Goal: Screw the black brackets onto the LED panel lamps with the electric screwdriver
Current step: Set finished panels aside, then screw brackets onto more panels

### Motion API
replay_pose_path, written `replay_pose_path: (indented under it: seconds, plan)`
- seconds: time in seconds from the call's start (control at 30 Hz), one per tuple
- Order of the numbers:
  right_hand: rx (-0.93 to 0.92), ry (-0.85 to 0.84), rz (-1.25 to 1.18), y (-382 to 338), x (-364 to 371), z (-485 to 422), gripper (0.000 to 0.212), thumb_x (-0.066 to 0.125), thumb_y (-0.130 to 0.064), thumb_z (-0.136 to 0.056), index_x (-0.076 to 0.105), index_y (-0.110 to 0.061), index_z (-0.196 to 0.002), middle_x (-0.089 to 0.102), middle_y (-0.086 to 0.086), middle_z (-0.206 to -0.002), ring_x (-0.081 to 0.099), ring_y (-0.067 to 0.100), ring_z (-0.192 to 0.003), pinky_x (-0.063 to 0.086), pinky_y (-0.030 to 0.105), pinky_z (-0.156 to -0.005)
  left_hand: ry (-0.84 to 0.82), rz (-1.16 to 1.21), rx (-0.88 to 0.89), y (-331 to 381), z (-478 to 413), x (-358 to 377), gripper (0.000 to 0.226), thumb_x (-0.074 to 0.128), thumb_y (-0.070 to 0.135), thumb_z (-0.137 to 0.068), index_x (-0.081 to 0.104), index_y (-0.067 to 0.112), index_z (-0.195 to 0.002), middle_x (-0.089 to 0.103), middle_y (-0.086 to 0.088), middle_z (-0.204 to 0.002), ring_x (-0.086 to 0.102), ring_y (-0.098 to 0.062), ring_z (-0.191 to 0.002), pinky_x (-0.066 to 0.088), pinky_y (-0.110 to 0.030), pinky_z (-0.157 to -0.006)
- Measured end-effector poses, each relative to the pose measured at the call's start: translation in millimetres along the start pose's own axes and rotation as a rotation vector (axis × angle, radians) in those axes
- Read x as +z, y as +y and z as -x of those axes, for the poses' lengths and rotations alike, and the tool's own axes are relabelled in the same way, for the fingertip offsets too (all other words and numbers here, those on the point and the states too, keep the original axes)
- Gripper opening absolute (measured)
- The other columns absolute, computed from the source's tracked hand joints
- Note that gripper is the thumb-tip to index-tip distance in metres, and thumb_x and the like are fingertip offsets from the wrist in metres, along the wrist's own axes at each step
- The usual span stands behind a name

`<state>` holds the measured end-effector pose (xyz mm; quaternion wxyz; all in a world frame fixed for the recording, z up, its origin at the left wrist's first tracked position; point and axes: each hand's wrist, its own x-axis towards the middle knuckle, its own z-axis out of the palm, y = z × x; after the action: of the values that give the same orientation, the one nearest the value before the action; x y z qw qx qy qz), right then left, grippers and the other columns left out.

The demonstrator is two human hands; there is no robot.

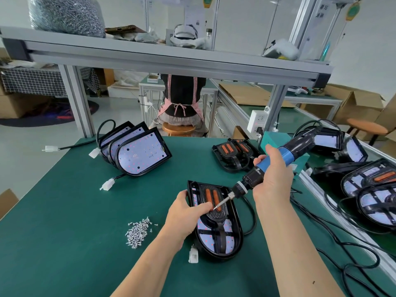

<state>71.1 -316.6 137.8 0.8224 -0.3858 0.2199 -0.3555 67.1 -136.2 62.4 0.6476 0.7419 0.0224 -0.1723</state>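
An LED panel lamp (230, 234) lies face up on the green table in front of me, with a black bracket (215, 217) bearing two orange strips on top of it. My left hand (186, 213) grips the lamp's left edge, thumb on the bracket. My right hand (273, 176) holds the blue and black electric screwdriver (285, 157), tilted down to the left. Its bit tip (216, 207) touches the bracket beside the orange strips, close to my left thumb. A pile of silver screws (138, 231) lies left of the lamp.
Bare lamps (139, 153) lean in a stack at the back left, with white connectors beside them. Lamps with brackets (235, 155) sit behind the work spot; more lamps (372, 189) fill the right side. Black cables (342, 243) trail at the right. A person sits beyond the table.
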Motion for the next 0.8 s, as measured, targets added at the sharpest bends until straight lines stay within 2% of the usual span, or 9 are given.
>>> replay_pose_path:
  seconds: [0.17, 0.27, 0.4, 0.53, 0.6, 0.73, 0.8]
  plan:
    - [-0.028, -0.02, 0.029, -1, 9, 0, 0.019, 0.073, -0.018, -0.089, 0.056, -0.017, -0.098, 0.057, -0.005, -0.057, 0.058, 0.009, -0.049, 0.05, 0.019, -0.05, -0.04, 0.069, -0.016, -2, -5, -1, 0.086, 0.079, 0.04, -0.057, 0.048, 0.029, -0.136, 0.074, 0.008, -0.105, 0.073, -0.015, -0.095, 0.055, -0.039, -0.093]
    - [-0.012, -0.017, 0.034, 1, 12, 1, 0.018, 0.073, -0.018, -0.089, 0.057, -0.018, -0.096, 0.057, -0.005, -0.057, 0.059, 0.009, -0.048, 0.05, 0.018, -0.049, -0.046, 0.083, -0.017, -2, -6, -1, 0.078, 0.08, 0.036, -0.057, 0.053, 0.028, -0.13, 0.076, 0.009, -0.1, 0.073, -0.016, -0.094, 0.054, -0.042, -0.096]
    - [-0.013, -0.02, 0.069, 4, 15, 1, 0.018, 0.073, -0.019, -0.088, 0.057, -0.02, -0.095, 0.058, -0.003, -0.065, 0.059, 0.008, -0.049, 0.049, 0.018, -0.05, -0.045, 0.102, -0.004, -2, -5, -3, 0.088, 0.08, 0.034, -0.057, 0.047, 0.03, -0.139, 0.075, 0.009, -0.105, 0.073, -0.016, -0.097, 0.053, -0.04, -0.099]
    - [-0.033, -0.048, 0.106, 5, 21, 0, 0.017, 0.072, -0.019, -0.089, 0.058, -0.02, -0.097, 0.057, -0.003, -0.066, 0.058, 0.009, -0.05, 0.051, 0.022, -0.055, -0.049, 0.121, 0.008, -3, -4, -4, 0.103, 0.083, 0.026, -0.066, 0.03, 0.038, -0.153, 0.069, 0.006, -0.125, 0.067, -0.018, -0.113, 0.047, -0.041, -0.107]
    - [-0.034, -0.067, 0.119, 4, 24, -1, 0.016, 0.071, -0.019, -0.089, 0.058, -0.02, -0.097, 0.056, -0.003, -0.065, 0.057, 0.01, -0.05, 0.05, 0.025, -0.058, -0.049, 0.126, 0.02, -6, -6, -5, 0.093, 0.082, 0.017, -0.076, 0.032, 0.04, -0.151, 0.072, 0.007, -0.118, 0.07, -0.016, -0.106, 0.05, -0.037, -0.102]
    - [-0.072, -0.084, 0.125, -2, 30, -5, 0.018, 0.073, -0.018, -0.089, 0.057, -0.018, -0.096, 0.056, -0.004, -0.059, 0.056, 0.011, -0.05, 0.051, 0.024, -0.055, -0.033, 0.118, 0.033, -10, -9, -7, 0.069, 0.081, 0.016, -0.078, 0.048, 0.033, -0.137, 0.076, 0.01, -0.1, 0.074, -0.011, -0.09, 0.055, -0.028, -0.082]
    - [-0.118, -0.097, 0.123, -5, 32, -7, 0.02, 0.073, -0.017, -0.088, 0.056, -0.015, -0.098, 0.056, -0.005, -0.058, 0.056, 0.011, -0.049, 0.051, 0.022, -0.053, -0.027, 0.116, 0.033, -10, -9, -7, 0.072, 0.082, 0.018, -0.078, 0.047, 0.031, -0.14, 0.075, 0.009, -0.105, 0.074, -0.012, -0.091, 0.056, -0.03, -0.085]
